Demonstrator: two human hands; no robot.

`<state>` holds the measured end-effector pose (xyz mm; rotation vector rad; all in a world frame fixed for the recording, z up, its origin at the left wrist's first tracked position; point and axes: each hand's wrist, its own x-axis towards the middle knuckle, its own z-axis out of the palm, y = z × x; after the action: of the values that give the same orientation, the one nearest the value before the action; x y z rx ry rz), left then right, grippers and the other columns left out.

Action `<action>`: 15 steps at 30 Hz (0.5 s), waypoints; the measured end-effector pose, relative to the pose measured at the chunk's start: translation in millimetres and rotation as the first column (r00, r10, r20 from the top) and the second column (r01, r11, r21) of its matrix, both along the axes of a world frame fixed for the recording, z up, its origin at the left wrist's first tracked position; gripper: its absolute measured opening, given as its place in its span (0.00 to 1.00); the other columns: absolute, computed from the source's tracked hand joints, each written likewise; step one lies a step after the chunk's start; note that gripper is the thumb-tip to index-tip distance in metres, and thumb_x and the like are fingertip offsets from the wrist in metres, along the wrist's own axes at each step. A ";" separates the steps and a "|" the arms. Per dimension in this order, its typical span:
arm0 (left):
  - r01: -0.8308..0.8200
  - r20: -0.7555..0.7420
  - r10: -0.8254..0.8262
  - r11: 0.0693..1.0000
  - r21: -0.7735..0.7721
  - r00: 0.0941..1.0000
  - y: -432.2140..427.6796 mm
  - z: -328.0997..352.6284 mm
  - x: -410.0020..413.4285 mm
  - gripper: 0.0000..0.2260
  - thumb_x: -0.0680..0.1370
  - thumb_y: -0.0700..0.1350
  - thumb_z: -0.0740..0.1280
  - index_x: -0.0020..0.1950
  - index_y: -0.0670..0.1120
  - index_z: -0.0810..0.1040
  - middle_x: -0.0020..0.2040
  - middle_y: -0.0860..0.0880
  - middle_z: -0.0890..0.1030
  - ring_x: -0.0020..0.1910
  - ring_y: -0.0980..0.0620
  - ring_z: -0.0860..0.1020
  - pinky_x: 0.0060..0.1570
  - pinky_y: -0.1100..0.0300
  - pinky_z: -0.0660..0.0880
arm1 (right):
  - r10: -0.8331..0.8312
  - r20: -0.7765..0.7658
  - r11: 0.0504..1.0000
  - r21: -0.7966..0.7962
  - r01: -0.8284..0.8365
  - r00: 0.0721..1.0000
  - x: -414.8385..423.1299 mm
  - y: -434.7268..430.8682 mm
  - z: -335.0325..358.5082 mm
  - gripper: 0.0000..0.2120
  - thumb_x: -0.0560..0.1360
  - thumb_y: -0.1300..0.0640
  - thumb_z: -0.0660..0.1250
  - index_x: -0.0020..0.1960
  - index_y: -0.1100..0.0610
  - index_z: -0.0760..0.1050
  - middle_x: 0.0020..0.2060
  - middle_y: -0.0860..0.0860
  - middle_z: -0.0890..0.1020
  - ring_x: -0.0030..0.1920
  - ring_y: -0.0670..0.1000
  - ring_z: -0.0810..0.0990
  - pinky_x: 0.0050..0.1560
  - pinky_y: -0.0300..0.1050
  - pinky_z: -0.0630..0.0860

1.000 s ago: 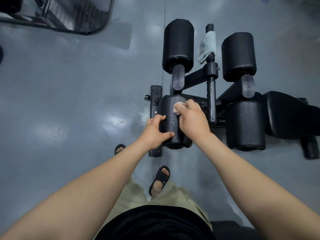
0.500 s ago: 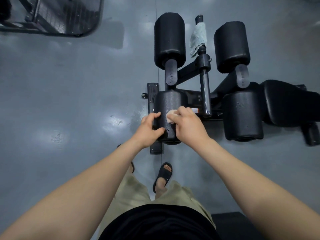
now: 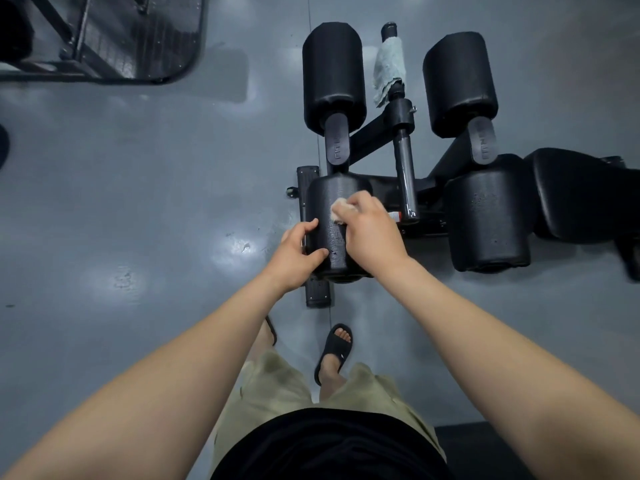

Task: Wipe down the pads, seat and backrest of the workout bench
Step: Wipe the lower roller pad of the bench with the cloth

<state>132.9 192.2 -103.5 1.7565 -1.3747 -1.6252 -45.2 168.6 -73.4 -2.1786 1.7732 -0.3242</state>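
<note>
Wiping the near left pad (image 3: 322,202), just above centre in my view.
My right hand (image 3: 372,237) pinches a pale wipe (image 3: 340,210) in curled fingers against the pad's top; since half a second ago it has slid slightly toward 12 o'clock. My left hand (image 3: 298,252) still clasps the pad's 9 o'clock side, thumb and fingers spread. A grey cloth (image 3: 389,64) hangs on the post (image 3: 405,161) at 12 o'clock; the seat (image 3: 585,195) lies at 3 o'clock.

Seat (image 3: 585,192) cut off right, cloth (image 3: 338,206) mostly under right hand (image 3: 372,237)
</note>
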 end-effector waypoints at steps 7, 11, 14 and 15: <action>-0.013 -0.021 0.013 1.000 0.005 1.000 -0.6 -1.0 -1.4 0.27 0.79 0.45 0.71 0.75 0.58 0.66 0.73 0.53 0.68 0.58 0.53 0.80 0.39 0.73 0.76 | 0.064 -0.023 0.998 0.009 -0.063 0.998 -13.3 34.9 -3.5 0.20 0.73 0.66 0.68 0.64 0.55 0.78 0.56 0.56 0.76 0.53 0.60 0.77 0.40 0.52 0.78; -0.018 -0.053 0.018 1.000 0.014 0.998 1.6 -0.4 -2.3 0.27 0.79 0.44 0.70 0.75 0.57 0.66 0.73 0.51 0.67 0.60 0.51 0.80 0.40 0.71 0.77 | -0.003 -0.060 0.997 0.072 0.008 0.998 -6.8 -10.9 3.2 0.18 0.78 0.64 0.61 0.67 0.55 0.74 0.61 0.57 0.73 0.60 0.61 0.73 0.50 0.56 0.78; -0.031 -0.070 0.033 0.999 0.026 0.997 3.4 0.2 -2.6 0.26 0.80 0.44 0.69 0.75 0.58 0.66 0.74 0.51 0.67 0.60 0.51 0.80 0.41 0.72 0.77 | -0.086 -0.060 0.993 0.079 0.091 0.994 -0.5 -38.5 4.9 0.17 0.78 0.65 0.59 0.66 0.56 0.72 0.59 0.56 0.72 0.58 0.60 0.73 0.47 0.51 0.74; -0.035 -0.069 0.036 0.999 0.027 0.997 3.7 0.8 -2.9 0.26 0.80 0.44 0.69 0.75 0.58 0.66 0.73 0.51 0.67 0.60 0.51 0.80 0.39 0.72 0.76 | -0.118 -0.059 0.989 0.077 0.123 0.991 0.4 -43.5 4.6 0.15 0.78 0.65 0.59 0.64 0.55 0.72 0.57 0.56 0.72 0.57 0.60 0.73 0.43 0.50 0.71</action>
<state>130.1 195.9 -102.7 1.7121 -1.2896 -1.6757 -44.8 125.1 -68.8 -2.0478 1.9178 -0.2184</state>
